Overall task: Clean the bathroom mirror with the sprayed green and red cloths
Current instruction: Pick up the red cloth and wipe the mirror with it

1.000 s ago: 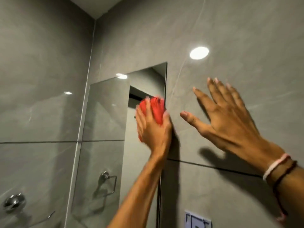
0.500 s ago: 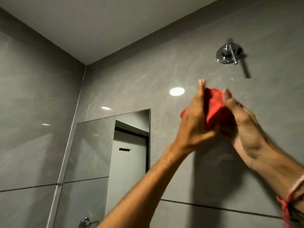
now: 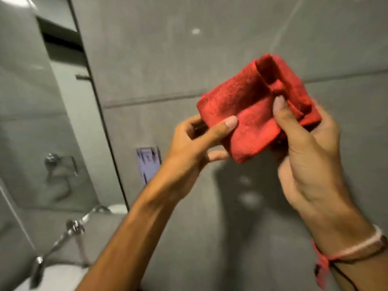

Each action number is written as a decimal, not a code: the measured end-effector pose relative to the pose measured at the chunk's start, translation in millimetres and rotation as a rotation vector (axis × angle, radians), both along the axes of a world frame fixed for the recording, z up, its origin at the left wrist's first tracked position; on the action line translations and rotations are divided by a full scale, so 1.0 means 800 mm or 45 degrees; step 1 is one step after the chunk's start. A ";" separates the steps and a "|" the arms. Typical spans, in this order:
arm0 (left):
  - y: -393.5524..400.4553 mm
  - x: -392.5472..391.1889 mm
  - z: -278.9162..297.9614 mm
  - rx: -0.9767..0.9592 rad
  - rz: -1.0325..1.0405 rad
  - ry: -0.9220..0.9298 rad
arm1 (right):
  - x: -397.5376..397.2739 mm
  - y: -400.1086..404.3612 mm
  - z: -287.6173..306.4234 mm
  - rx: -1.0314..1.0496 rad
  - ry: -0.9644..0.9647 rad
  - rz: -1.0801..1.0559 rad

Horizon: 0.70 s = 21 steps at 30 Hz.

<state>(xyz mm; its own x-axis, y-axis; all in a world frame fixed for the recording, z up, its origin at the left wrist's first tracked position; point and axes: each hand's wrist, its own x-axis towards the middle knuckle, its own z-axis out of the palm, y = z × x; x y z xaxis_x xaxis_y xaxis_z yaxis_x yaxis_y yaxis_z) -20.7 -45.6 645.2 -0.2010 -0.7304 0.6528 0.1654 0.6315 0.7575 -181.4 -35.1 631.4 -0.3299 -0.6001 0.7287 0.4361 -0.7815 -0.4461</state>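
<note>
I can read no text, number or brand anywhere in this view. The only candidate I find is a small purple-white plate (image 3: pixel 148 163) fixed to the grey wall (image 3: pixel 168 59), just right of the mirror (image 3: pixel 52 122) edge; it bears dark marks, but motion blur leaves them illegible to me, and I cannot tell whether they are letters or symbols. The red cloth (image 3: pixel 254 110) carries no label or tag that I can see on its visible folds. The wristbands (image 3: pixel 357 248) on the right arm show no lettering. I find nothing readable in the reflected fittings in the mirror.
</note>
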 end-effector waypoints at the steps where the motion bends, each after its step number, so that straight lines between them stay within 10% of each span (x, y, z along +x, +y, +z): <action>1: 0.005 -0.017 -0.048 0.183 -0.039 0.027 | -0.014 0.009 -0.046 0.119 0.037 -0.039; 9: 0.035 -0.069 -0.356 0.939 0.377 0.023 | -0.116 0.031 -0.348 1.075 0.531 -0.063; 21: 0.050 -0.118 -0.679 1.103 0.374 -1.118 | -0.128 0.042 -0.705 2.124 0.987 -0.051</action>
<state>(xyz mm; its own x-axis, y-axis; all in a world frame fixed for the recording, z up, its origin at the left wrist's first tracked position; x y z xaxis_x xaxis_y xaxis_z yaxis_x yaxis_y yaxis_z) -114.9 -5.4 101.9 -0.0811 -0.9405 -0.3299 -0.6623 -0.1965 0.7231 -283.6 -1.3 67.7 -0.2804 -0.7733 -0.5687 -0.2263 0.6290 -0.7437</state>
